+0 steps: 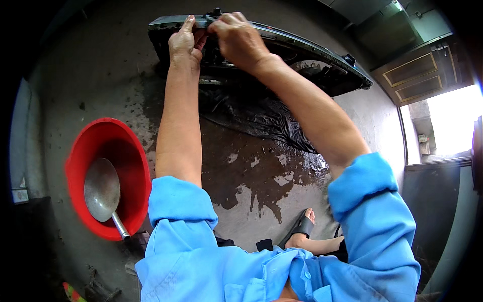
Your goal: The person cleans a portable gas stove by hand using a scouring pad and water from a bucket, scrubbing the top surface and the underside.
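A dark appliance with a metal edge (pixel 302 42), which looks like a gas stove tilted up, stands at the top of the view. One dark knob (pixel 217 12) projects near its left end and another (pixel 349 59) near its right. My left hand (pixel 185 43) grips the edge, thumb on the upper face and fingers beneath. Beside it, my right hand (pixel 237 39) has curled fingers against the edge by the left knob. Something dark lies at its fingertips; whether it is held is unclear. A wet black cloth or plastic sheet (pixel 260 119) lies crumpled below the appliance.
On the wet concrete floor (pixel 241 162), a red plastic basin (pixel 134 162) at my left holds a large metal ladle (pixel 102 188). A sandalled foot (pixel 302 228) is near the bottom. A wooden door (pixel 411 71) and a bright opening are at the right.
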`<move>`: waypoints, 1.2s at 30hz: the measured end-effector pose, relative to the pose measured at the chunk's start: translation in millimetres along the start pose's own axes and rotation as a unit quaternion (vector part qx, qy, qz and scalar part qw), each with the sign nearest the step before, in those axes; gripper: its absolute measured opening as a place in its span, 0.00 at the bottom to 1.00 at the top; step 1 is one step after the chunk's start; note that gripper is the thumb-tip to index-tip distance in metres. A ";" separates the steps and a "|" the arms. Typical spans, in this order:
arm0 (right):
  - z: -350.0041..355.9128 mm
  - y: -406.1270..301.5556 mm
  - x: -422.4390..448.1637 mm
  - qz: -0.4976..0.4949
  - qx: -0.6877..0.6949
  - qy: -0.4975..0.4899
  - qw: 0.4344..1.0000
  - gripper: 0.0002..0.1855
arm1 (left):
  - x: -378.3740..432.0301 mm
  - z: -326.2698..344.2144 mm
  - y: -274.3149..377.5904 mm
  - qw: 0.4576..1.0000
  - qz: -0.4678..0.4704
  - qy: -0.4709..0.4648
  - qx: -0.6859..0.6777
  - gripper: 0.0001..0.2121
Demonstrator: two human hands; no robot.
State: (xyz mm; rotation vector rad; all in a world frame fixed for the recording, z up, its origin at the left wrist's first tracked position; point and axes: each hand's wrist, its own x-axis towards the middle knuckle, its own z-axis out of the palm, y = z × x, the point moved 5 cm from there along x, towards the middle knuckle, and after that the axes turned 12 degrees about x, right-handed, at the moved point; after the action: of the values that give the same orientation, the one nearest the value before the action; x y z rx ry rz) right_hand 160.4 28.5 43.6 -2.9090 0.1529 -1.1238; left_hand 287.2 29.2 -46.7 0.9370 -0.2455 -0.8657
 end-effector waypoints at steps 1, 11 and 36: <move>6.2 0.2 -0.3 0.004 -0.018 0.003 1.000 0.07 | 2.1 0.6 -1.8 1.000 0.001 -0.003 0.006 0.06; -91.9 76.1 -96.4 0.151 -0.101 0.019 0.983 0.11 | -8.0 10.1 5.3 0.998 0.051 0.019 0.030 0.07; -65.6 50.0 -100.2 0.150 -0.056 0.065 0.985 0.08 | -1.6 5.4 10.0 0.995 0.055 0.046 0.065 0.01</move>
State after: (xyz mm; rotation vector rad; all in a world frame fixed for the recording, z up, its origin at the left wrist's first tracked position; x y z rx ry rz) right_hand 38.5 -10.3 22.5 -2.7729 0.6520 -1.2838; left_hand 288.7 30.1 -35.3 1.0723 -0.2746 -0.7102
